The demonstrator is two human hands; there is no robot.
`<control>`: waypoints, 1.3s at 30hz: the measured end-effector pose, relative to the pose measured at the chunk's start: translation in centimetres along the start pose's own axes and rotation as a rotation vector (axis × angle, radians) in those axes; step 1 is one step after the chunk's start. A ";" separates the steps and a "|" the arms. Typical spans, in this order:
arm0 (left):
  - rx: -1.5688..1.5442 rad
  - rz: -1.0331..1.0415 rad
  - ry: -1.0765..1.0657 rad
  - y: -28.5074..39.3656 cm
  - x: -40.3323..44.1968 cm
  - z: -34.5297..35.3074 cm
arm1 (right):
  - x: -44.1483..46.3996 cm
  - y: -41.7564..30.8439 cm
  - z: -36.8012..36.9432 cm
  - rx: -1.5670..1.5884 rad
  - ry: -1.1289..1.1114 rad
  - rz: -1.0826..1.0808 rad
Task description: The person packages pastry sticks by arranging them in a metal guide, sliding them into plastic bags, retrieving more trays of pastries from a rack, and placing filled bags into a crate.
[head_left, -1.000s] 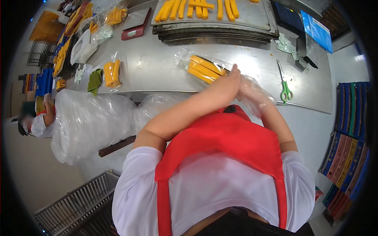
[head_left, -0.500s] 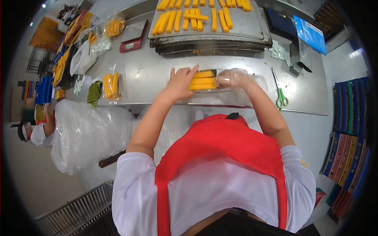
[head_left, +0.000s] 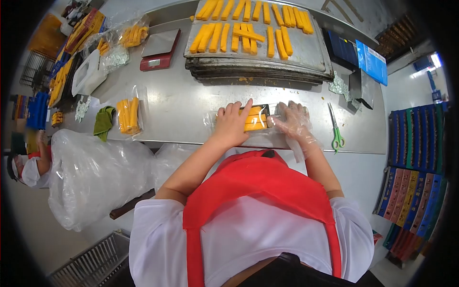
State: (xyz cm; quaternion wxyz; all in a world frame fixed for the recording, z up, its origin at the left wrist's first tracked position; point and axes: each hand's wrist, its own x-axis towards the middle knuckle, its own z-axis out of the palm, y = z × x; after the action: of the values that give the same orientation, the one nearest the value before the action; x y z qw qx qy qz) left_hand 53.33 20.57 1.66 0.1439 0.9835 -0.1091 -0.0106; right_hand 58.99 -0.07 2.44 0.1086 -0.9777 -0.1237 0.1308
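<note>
Yellow sticks lie side by side in a clear plastic bag (head_left: 256, 125) near the table's front edge, with a dark strip along the far side. My left hand (head_left: 231, 125) looks bare and rests palm down on the bag's left part, fingers stretched out and the thumb side against the sticks. At the other end, my right hand (head_left: 294, 123) wears a loose clear plastic glove. Its fingers are spread, and the thumb touches the bag's right end. What lies under both palms is hidden.
Beyond the hands, stacked metal trays (head_left: 260, 67) carry rows of yellow sticks. Green-handled scissors (head_left: 336, 131) lie to the right. On the left are a filled bag (head_left: 128, 116), a green cloth (head_left: 103, 123) and a red scale (head_left: 160, 50). Another person (head_left: 38, 165) works at far left.
The camera view has shifted, so the table sits lower in it. My right hand's fingers have spread from a curled grip at the bag's end. My left hand stays on the bag.
</note>
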 end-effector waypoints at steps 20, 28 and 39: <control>-0.315 -0.055 0.080 -9.9 -3.9 -7.8 | -0.5 12.1 0.6 0.879 0.301 0.377; 0.072 -0.352 0.425 -26.7 4.2 -20.2 | 0.5 9.8 0.9 0.606 0.517 0.346; 0.322 -0.658 0.097 -38.5 17.3 -13.9 | 11.6 -5.0 -6.9 0.000 0.517 0.152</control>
State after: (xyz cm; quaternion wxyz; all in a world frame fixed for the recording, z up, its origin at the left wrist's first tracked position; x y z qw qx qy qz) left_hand 79.08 56.74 4.14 -0.0188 0.9754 0.2196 0.0078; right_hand 70.67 6.56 7.48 0.1265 -0.9851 -0.0182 -0.1155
